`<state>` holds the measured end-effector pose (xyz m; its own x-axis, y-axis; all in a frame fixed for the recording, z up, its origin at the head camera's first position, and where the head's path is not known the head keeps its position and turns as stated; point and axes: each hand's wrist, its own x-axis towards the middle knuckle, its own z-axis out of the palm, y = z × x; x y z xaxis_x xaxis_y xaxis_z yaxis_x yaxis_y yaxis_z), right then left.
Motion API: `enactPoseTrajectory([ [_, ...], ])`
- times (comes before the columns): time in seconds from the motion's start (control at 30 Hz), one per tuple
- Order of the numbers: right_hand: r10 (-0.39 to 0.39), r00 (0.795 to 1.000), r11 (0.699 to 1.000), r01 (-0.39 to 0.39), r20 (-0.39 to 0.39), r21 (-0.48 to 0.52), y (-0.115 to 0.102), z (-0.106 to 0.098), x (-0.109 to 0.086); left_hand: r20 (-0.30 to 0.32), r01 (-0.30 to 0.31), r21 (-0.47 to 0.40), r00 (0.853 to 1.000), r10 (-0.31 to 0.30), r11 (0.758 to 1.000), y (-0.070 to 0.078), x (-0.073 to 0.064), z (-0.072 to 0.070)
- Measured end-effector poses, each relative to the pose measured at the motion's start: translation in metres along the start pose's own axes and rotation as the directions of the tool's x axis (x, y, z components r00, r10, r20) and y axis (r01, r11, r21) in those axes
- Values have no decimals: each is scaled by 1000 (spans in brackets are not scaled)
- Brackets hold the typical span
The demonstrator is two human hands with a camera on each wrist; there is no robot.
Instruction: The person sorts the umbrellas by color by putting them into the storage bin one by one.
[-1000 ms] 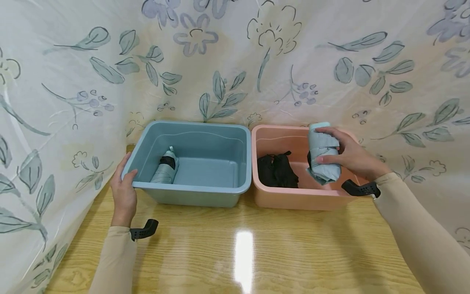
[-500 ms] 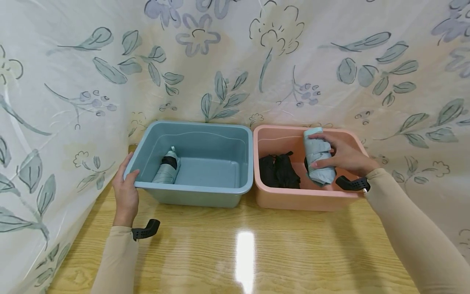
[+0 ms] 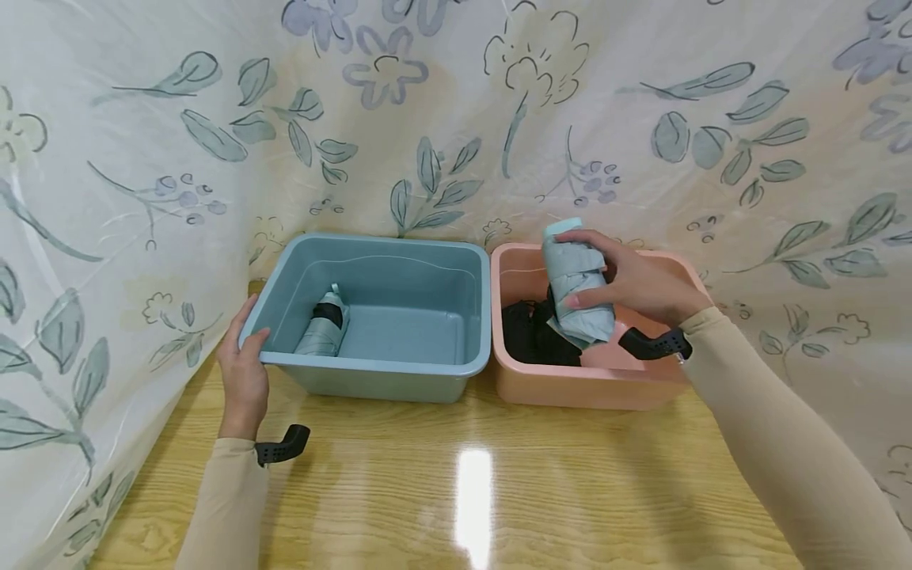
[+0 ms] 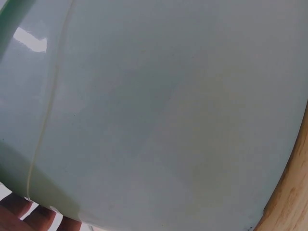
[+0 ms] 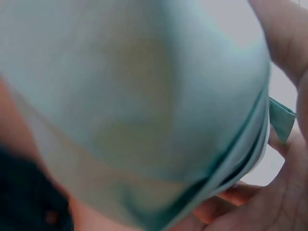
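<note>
My right hand (image 3: 637, 281) grips a light blue folded umbrella (image 3: 575, 277), thumb on the near side and fingers over the far side. It is tilted above the left part of the pink bin (image 3: 591, 378). Close up in the right wrist view, the umbrella's pale cloth (image 5: 144, 96) fills most of the picture. Below it in that bin lies black cloth, perhaps black folded umbrellas (image 3: 530, 332), partly hidden. With thumb over the rim, my left hand (image 3: 244, 372) holds the left corner of the blue bin (image 3: 370, 368). Another light blue folded umbrella (image 3: 324, 324) with a black band lies inside.
Both bins stand side by side on a wooden table (image 3: 385, 483). Behind them and at the left hangs a floral sheet (image 3: 442, 119). The left wrist view shows mostly the blue bin's outer wall (image 4: 159, 115).
My right hand has carried the light blue umbrella leftward over the pink bin and, most recently, slightly up. The left hand stays on the blue bin's corner.
</note>
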<state>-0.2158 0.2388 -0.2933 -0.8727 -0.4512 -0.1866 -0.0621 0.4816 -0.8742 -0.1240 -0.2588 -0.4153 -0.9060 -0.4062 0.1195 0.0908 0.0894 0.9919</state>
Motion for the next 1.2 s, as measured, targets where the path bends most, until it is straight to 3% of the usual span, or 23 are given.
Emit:
enactPoseTrajectory([
  [0.2,-62,996,995,57,59,76,-45,35,33,-2,-1,-7,1000,1,1000,0,1,0],
  [0.4,-138,985,981,122,106,148,-71,80,77,-2,2,-6,1000,-2,1000,0,2,2],
  [0.63,-111,987,978,88,113,189,-93,138,123,-17,1,18,1000,-1,1000,1,1,3],
  [0.97,-55,990,985,32,131,171,-88,213,166,-18,-3,27,1000,4,1000,2,2,3],
  [1.2,12,990,992,-29,142,121,-75,239,180,-23,2,3,1000,-2,1000,1,3,4],
])
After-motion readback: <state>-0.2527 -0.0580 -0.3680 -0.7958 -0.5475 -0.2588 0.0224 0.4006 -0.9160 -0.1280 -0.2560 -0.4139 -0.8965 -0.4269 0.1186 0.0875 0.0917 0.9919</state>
